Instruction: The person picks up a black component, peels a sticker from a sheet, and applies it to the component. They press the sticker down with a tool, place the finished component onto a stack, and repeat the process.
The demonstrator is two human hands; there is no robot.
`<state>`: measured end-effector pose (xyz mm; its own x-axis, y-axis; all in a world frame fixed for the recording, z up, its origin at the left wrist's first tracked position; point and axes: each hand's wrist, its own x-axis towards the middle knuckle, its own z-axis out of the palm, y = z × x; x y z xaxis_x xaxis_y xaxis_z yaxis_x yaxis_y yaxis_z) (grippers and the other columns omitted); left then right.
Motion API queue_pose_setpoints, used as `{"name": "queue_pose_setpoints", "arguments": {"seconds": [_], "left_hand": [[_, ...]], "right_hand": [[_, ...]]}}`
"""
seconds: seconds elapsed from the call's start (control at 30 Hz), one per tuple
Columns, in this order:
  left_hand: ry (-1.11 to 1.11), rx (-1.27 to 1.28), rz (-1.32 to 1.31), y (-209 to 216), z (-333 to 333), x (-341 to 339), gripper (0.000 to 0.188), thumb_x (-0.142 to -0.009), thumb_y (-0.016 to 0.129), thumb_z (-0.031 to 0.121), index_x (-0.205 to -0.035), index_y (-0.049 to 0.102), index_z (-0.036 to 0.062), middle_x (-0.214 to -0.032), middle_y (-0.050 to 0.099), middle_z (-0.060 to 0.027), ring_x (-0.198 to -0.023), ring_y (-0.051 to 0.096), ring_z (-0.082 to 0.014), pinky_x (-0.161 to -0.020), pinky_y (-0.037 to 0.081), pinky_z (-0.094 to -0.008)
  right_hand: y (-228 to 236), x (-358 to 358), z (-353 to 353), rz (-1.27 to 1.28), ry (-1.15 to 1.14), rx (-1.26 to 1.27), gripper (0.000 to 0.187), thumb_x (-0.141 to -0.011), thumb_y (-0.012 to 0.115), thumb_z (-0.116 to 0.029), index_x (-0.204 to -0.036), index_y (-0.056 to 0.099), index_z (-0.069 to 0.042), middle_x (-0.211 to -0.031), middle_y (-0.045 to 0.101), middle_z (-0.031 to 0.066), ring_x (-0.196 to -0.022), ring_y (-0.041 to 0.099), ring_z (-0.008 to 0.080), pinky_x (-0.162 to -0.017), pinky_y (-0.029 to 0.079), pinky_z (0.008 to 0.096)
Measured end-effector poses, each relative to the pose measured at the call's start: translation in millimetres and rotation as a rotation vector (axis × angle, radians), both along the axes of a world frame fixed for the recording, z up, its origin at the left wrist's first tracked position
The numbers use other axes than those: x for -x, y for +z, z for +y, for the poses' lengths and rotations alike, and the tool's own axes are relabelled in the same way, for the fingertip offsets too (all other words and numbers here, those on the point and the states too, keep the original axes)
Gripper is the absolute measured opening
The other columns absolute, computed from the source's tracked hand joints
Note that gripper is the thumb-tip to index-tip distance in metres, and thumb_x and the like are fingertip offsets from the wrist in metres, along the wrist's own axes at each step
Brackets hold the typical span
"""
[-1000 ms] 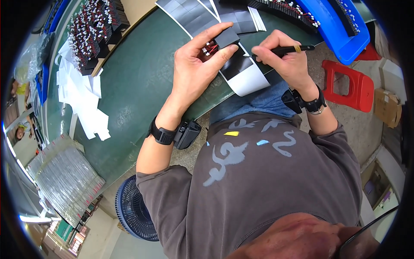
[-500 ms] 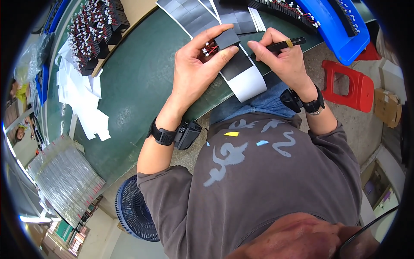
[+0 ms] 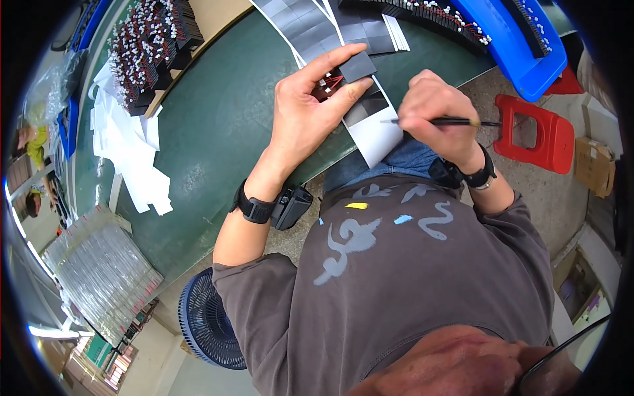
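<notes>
Left hand (image 3: 307, 109) pinching boxy, matte grey block (image 3: 358, 66)

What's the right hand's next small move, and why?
Probably shift the tip of the slim black tool to the near edge of the dark patch: the right hand has that tip over the white end of the strip, just below the patch, while the left hand holds the dark block close above it.

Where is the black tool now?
In the head view, the black tool is in the right hand, right of centre, its tip near the white strip.
</notes>
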<state>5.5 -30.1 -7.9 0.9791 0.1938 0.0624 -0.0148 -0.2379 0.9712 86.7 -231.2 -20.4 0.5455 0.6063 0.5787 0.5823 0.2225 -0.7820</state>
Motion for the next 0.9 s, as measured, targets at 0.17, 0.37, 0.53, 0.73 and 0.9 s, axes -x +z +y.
{"name": "queue_pose_setpoints", "arguments": {"seconds": [0.17,0.37,0.53,0.73,0.9], "left_hand": [[0.001,-0.011,-0.046,-4,-1,0,0.041,-0.081,0.08,0.012,-0.121,0.071,0.0137,-0.085,0.065,0.0049,-0.064,0.046,-0.0015,-0.058,0.042,-0.0189],[-0.001,0.032,-0.014,-2,-1,2,0.041,-0.081,0.08,0.012,-0.121,0.071,0.0124,-0.094,0.07,0.0038,-0.067,0.048,-0.0012,-0.061,0.044,-0.0186],[-0.006,0.04,-0.035,-3,0,1,0.041,-0.082,0.08,0.011,-0.122,0.07,0.0112,-0.098,0.07,0.0032,-0.069,0.049,-0.0005,-0.063,0.045,-0.0177],[-0.005,0.081,-0.016,0,0,0,0.041,-0.083,0.078,0.008,-0.123,0.069,0.0098,-0.099,0.069,0.0035,-0.074,0.052,-0.0005,-0.067,0.047,-0.0177],[0.005,0.105,0.04,8,-1,1,0.041,-0.085,0.077,0.006,-0.125,0.068,0.0091,-0.098,0.067,0.0042,-0.079,0.054,-0.001,-0.07,0.047,-0.0176]], "right_hand": [[3,5,2,0.37,-0.157,0.036,0.015,-0.092,0.07,-0.01,-0.081,0.061,-0.005,-0.072,0.062,0.0001,-0.068,0.057,0.005,-0.061,0.041,0.0198],[1,3,0,0.29,-0.266,0.34,0.017,-0.092,0.071,-0.012,-0.08,0.061,-0.005,-0.072,0.061,-0.0008,-0.065,0.056,0.0045,-0.06,0.041,0.0195],[2,3,0,0.37,-0.313,0.276,0.016,-0.09,0.073,-0.012,-0.08,0.062,-0.005,-0.073,0.062,-0.0009,-0.065,0.055,0.0052,-0.062,0.042,0.0207],[-11,-11,-32,-0.441,-0.328,0.207,0.015,-0.08,0.08,-0.01,-0.088,0.069,-0.005,-0.079,0.066,0.0041,-0.071,0.059,0.0172,-0.068,0.048,0.0292],[-23,4,-50,-0.543,-0.414,0.288,0.023,-0.075,0.082,-0.009,-0.095,0.072,-0.005,-0.084,0.067,0.0063,-0.077,0.06,0.0237,-0.071,0.049,0.0338]]}}
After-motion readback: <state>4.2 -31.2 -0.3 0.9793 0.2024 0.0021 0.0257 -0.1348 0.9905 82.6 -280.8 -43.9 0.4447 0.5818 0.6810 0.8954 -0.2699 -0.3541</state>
